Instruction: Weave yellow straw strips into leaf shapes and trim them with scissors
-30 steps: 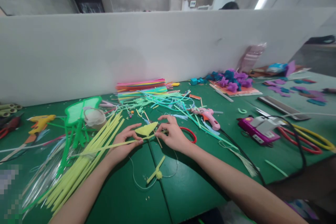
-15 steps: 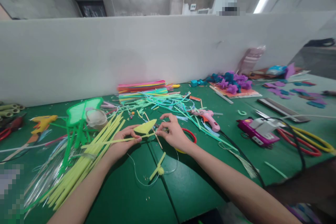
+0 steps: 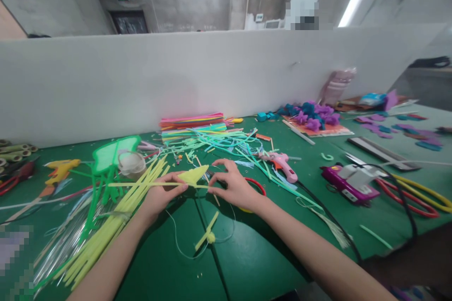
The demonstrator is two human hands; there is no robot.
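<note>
My left hand pinches a pale yellow pipe cleaner and the base of a yellow leaf-shaped piece, which looks made of the same fuzzy stems. The stem's long free end points left, over a bundle of yellow pipe cleaners. My right hand has its thumb and forefinger closed at the stem's right end; its other fingers are raised. Below the hands lies a small yellow ball with a crossed stem, with a thin clear cord looped around it.
Scissors with red and yellow handles lie behind my right hand. A pink glue gun and a purple device with a cable are on the right. Loose stems cover the back; a yellow glue gun sits left.
The leaf-shaped piece has tilted, and the stem is now closer to level. My right hand has shifted slightly down along with the view, its fingers still at the stem's end.
</note>
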